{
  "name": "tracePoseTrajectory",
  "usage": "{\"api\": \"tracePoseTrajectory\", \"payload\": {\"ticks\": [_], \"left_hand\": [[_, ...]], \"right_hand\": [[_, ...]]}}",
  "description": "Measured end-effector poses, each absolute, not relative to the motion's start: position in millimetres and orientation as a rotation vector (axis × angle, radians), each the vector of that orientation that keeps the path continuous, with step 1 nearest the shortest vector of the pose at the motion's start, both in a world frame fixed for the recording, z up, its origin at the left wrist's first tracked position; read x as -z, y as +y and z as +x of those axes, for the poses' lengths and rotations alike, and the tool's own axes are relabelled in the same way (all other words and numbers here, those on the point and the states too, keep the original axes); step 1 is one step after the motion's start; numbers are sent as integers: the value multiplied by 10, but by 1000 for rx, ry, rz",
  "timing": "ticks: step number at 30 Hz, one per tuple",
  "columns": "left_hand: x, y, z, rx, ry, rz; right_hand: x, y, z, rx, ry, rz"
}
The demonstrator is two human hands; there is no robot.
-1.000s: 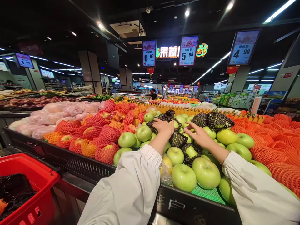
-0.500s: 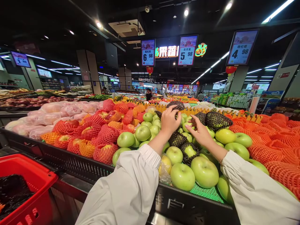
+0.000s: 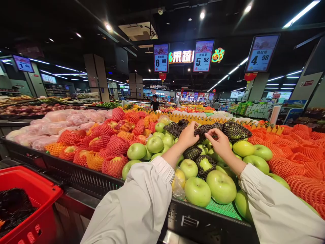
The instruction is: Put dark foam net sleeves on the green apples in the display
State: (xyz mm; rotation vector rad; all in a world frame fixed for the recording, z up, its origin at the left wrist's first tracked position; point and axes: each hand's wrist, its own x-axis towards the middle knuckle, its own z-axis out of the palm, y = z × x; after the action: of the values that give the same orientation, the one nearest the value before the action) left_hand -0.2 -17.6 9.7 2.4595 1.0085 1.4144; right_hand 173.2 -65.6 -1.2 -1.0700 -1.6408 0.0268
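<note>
My left hand (image 3: pixel 188 135) is bent over the green apple pile, its fingers and thumb closed at the left end of a black foam net (image 3: pixel 202 130). Facing it, my right hand (image 3: pixel 218 144) pinches the same net's near edge between thumb and fingers. Part of the net is hidden behind my fingers. Below both hands sit bare green apples (image 3: pixel 221 186) and an apple in a black net sleeve (image 3: pixel 205 166). Another black net (image 3: pixel 175 128) lies just left of my left hand, and a netted fruit (image 3: pixel 235 131) rests right of my right hand.
Fruit in red and orange nets (image 3: pixel 116 147) fills the left side, with orange-netted fruit (image 3: pixel 302 162) at right. A black crate rim (image 3: pixel 101 183) runs along the front. A red basket (image 3: pixel 30 203) stands at lower left. A person (image 3: pixel 154 103) is in the background.
My right fingers have gone from spread to pinched on the black net. My left hand has come down slightly, the net now lower between both hands. The background person has shifted left.
</note>
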Motion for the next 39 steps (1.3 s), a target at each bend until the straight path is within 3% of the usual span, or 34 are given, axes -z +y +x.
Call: {"api": "tracePoseTrajectory", "payload": {"ticks": [9, 17, 27, 33, 39], "left_hand": [[-96, -188, 9, -1290, 839, 2628], [-119, -232, 3, -1161, 1185, 2523], [-122, -223, -11, -1119, 1215, 2619], [-124, -208, -17, -1318, 1174, 2522], [-135, -247, -18, -1279, 1295, 2482]], "right_hand": [[21, -627, 1735, -132, -1473, -1062], [10, -659, 1714, -149, -1510, -1012], [-38, -764, 1739, 361, -1720, -684], [6, -662, 1743, 541, -1849, -989], [-2, -663, 1728, 559, -1848, -1060]]}}
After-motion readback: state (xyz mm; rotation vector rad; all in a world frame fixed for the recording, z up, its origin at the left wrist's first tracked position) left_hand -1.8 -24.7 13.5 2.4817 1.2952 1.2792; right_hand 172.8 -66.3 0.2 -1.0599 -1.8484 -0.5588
